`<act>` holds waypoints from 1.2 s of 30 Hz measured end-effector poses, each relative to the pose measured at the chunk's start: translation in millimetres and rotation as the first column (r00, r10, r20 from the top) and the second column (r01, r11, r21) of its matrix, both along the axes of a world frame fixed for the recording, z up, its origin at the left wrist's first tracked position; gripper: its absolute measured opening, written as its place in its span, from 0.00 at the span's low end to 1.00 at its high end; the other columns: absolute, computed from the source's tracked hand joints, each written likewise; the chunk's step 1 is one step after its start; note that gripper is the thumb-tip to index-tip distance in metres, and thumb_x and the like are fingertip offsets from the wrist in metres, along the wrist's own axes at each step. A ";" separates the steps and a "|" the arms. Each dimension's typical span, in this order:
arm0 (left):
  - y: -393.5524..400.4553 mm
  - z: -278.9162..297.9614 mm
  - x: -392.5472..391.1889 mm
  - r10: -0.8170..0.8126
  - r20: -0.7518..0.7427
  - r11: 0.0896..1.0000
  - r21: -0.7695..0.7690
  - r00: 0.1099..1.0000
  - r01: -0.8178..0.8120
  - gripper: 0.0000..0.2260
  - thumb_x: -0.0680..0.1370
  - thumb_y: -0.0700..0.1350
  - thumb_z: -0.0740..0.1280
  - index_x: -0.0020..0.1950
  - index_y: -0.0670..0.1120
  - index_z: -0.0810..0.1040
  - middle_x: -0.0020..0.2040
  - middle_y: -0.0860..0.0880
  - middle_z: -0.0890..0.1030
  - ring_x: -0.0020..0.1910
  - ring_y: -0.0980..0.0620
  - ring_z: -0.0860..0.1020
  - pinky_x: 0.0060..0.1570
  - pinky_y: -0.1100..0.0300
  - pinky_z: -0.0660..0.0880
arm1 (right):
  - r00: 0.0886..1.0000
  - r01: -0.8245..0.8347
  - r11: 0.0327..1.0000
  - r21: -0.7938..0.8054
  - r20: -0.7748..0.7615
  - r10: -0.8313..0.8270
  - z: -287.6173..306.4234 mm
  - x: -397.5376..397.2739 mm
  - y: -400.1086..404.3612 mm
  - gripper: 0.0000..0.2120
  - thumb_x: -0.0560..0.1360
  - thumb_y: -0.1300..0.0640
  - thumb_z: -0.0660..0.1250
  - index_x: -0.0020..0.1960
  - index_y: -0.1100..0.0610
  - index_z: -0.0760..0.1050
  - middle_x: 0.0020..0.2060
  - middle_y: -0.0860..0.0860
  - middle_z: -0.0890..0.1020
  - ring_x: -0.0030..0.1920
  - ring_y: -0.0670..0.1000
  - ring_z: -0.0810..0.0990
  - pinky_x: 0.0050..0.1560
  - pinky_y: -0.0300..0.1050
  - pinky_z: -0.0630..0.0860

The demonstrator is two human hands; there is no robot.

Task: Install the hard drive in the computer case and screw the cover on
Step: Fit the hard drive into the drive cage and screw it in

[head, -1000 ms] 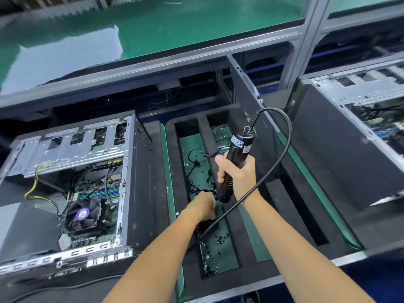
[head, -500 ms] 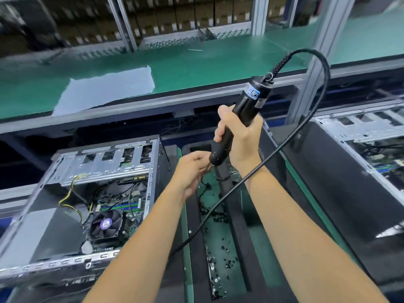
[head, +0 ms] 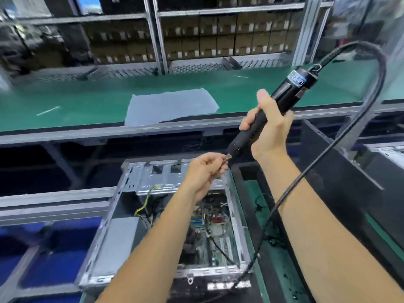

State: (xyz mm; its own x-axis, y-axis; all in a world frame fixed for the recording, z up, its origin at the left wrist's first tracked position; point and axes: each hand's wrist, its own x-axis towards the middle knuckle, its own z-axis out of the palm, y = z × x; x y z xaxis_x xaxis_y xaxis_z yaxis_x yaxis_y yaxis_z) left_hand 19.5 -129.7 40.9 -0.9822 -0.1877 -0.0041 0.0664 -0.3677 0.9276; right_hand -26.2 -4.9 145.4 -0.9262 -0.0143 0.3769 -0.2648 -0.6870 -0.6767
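Observation:
My right hand grips a black electric screwdriver, tilted with its tip pointing down-left and its black cable looping over to the right. My left hand pinches something small at the driver's tip; the item itself is too small to make out. Below both hands lies the open computer case on its side, with the motherboard and silver drive cage visible. I see no hard drive or cover.
A black foam tray with a green floor and scattered small screws lies right of the case. Another dark case stands at the right. A green bench with a grey sheet runs behind; shelves of boxes lie beyond.
Both hands rose from the screw tray and moved left over the open case. The screwdriver lifted with the right hand, and the left hand's fingers came to its tip. My view tilted up.

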 end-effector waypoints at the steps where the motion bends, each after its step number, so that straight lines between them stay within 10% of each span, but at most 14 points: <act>1: -12.1 -0.9 3.3 -0.001 -0.004 1.000 0.003 1.000 0.001 0.06 0.78 0.35 0.63 0.46 0.41 0.80 0.35 0.49 0.82 0.33 0.56 0.79 0.37 0.68 0.76 | 1.000 0.001 1.000 -0.005 0.007 -0.001 1.6 2.1 -10.7 0.13 0.69 0.55 0.74 0.29 0.49 0.74 0.22 0.53 0.71 0.20 0.52 0.68 0.27 0.43 0.69; 13: -64.5 -24.9 10.2 0.030 0.042 0.998 0.052 0.999 -0.032 0.06 0.78 0.34 0.63 0.47 0.39 0.79 0.34 0.48 0.82 0.31 0.56 0.78 0.35 0.67 0.77 | 0.998 -0.012 0.996 0.089 0.056 0.007 -13.6 -7.1 -79.5 0.12 0.69 0.54 0.74 0.36 0.55 0.70 0.23 0.52 0.71 0.21 0.52 0.69 0.26 0.42 0.69; 36: -90.8 -41.4 -0.6 0.135 0.030 0.914 -0.390 0.990 -0.113 0.05 0.75 0.28 0.64 0.48 0.32 0.78 0.34 0.42 0.80 0.29 0.56 0.79 0.34 0.66 0.77 | 0.993 -0.027 0.964 0.265 0.117 -0.005 -40.5 -35.3 -111.6 0.13 0.69 0.54 0.73 0.39 0.58 0.70 0.23 0.53 0.72 0.21 0.53 0.69 0.26 0.44 0.70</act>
State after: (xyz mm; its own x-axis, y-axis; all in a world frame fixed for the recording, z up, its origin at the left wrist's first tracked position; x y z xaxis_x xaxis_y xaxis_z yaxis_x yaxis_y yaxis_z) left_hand 18.9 -220.4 -0.5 -0.9513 -0.3056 0.0402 0.0331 0.0282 0.9991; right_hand -61.5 -116.5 104.9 -0.9623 -0.1098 0.2489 -0.1677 -0.4810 -0.8605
